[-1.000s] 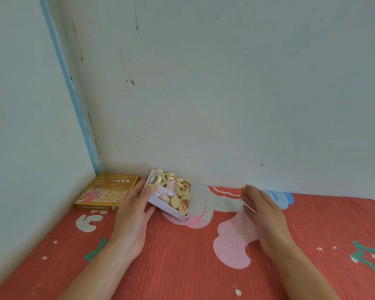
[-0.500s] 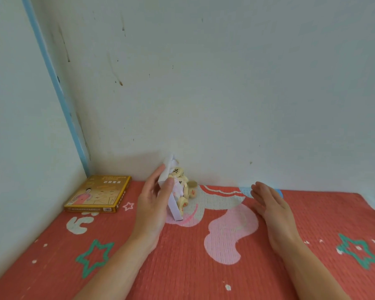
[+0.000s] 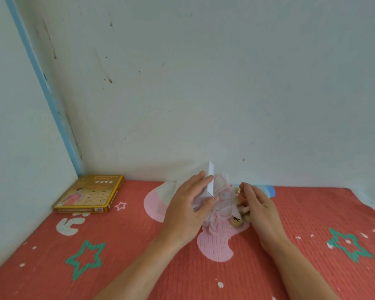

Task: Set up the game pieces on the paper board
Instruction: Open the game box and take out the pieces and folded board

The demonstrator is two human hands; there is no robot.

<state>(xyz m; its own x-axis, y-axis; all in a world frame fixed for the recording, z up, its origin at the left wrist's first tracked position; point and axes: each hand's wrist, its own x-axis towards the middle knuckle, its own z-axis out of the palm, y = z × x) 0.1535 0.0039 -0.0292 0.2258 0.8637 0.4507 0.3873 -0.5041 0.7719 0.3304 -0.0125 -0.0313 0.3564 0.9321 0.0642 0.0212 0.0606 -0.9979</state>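
Observation:
My left hand (image 3: 187, 210) grips a white cardboard tray (image 3: 210, 181) and holds it tipped up on edge near the back wall. A crumpled thin paper board with red lines (image 3: 220, 201) spills from the tray onto the mat. Round wooden game pieces (image 3: 236, 221) lie on the mat between my hands; one shows a black character. My right hand (image 3: 259, 210) rests beside the pieces with fingers curved, touching them. Most pieces are hidden behind the paper and my right hand.
A yellow game box lid (image 3: 89, 194) lies flat in the left corner by the blue wall trim (image 3: 46, 92). The red patterned mat (image 3: 121, 252) covers the floor. The pale wall (image 3: 204, 83) stands directly behind the tray.
The left hand tipped the tray from flat to fully on edge and moved it right. Pieces and the folded paper spilled out onto the mat. The right hand closed in on them.

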